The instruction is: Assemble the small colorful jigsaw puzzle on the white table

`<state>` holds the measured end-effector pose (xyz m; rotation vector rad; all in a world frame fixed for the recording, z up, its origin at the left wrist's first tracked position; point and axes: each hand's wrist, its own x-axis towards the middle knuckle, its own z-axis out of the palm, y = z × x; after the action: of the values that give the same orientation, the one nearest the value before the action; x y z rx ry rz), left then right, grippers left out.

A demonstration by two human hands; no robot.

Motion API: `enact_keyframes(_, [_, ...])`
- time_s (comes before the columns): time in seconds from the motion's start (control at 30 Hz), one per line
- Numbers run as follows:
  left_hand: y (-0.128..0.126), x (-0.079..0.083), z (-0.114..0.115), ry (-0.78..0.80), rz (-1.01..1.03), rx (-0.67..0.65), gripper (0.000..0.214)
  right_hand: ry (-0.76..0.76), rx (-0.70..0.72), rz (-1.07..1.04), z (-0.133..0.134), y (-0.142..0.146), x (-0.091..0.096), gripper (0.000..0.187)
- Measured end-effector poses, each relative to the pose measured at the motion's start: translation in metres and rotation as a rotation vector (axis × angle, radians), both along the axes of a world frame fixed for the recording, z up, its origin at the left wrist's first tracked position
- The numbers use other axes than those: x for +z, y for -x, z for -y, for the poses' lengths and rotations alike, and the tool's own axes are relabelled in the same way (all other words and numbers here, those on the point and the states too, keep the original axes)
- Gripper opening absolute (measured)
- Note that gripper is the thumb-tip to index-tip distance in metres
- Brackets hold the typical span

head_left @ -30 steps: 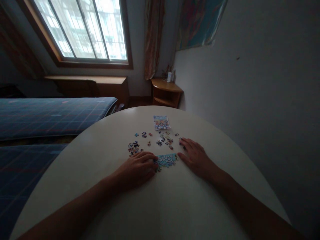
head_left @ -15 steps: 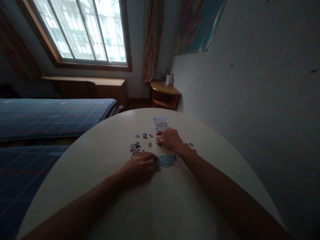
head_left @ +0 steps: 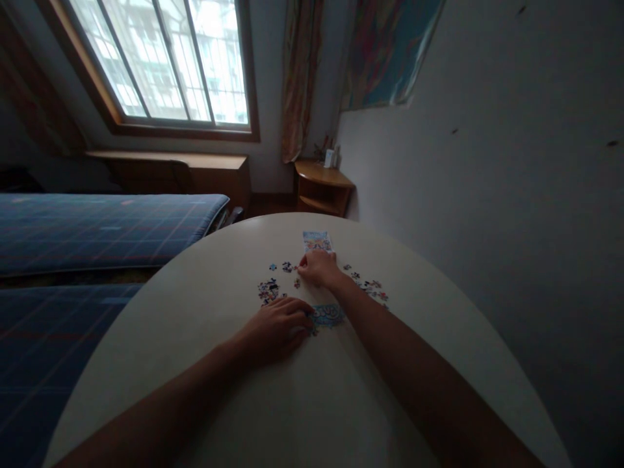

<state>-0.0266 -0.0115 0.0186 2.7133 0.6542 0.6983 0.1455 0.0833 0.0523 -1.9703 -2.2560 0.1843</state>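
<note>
On a round white table, my left hand (head_left: pixel 280 323) lies palm down with fingers stretched out. Its fingertips touch the left edge of a joined blue puzzle section (head_left: pixel 327 315) with pale lettering. Farther out, my right hand (head_left: pixel 319 268) has thumb and index finger pinched at a small reddish puzzle piece (head_left: pixel 296 268); the fingers partly hide it. Just beyond this hand is a printed picture card (head_left: pixel 316 240), its near edge covered. A cluster of loose puzzle pieces (head_left: pixel 269 290) sits left of the section, and more pieces (head_left: pixel 373 288) are scattered to the right.
The white tabletop (head_left: pixel 205 383) spreads around both arms. A bed with a blue plaid mattress (head_left: pixel 107 227) stands to the left. Beyond the table are a wooden corner shelf (head_left: pixel 322 173) and a desk (head_left: pixel 214 162) below the window. A pale wall (head_left: pixel 478 214) runs along the right.
My right hand has moved left to the small reddish piece, uncovering pieces on the right. The left hand stays by the blue section. The view has shifted slightly.
</note>
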Motion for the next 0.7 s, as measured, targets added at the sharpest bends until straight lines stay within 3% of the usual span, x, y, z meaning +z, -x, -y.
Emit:
enact_keyframes(0.33, [0.001, -0.002, -0.001, 0.018, -0.017, 0.006, 0.018, -0.071, 0.074, -0.019, 0.021, -0.013, 0.013, 0.023])
enact_keyframes(0.53, [0.001, -0.001, 0.0, 0.021, -0.024, -0.002, 0.017, -0.145, 0.121, -0.066, 0.07, -0.039, 0.024, 0.015])
enact_keyframes(0.7, [0.001, -0.001, 0.0, 0.012, -0.025, -0.006, 0.017, -0.202, 0.217, -0.17, 0.112, -0.064, 0.018, 0.007])
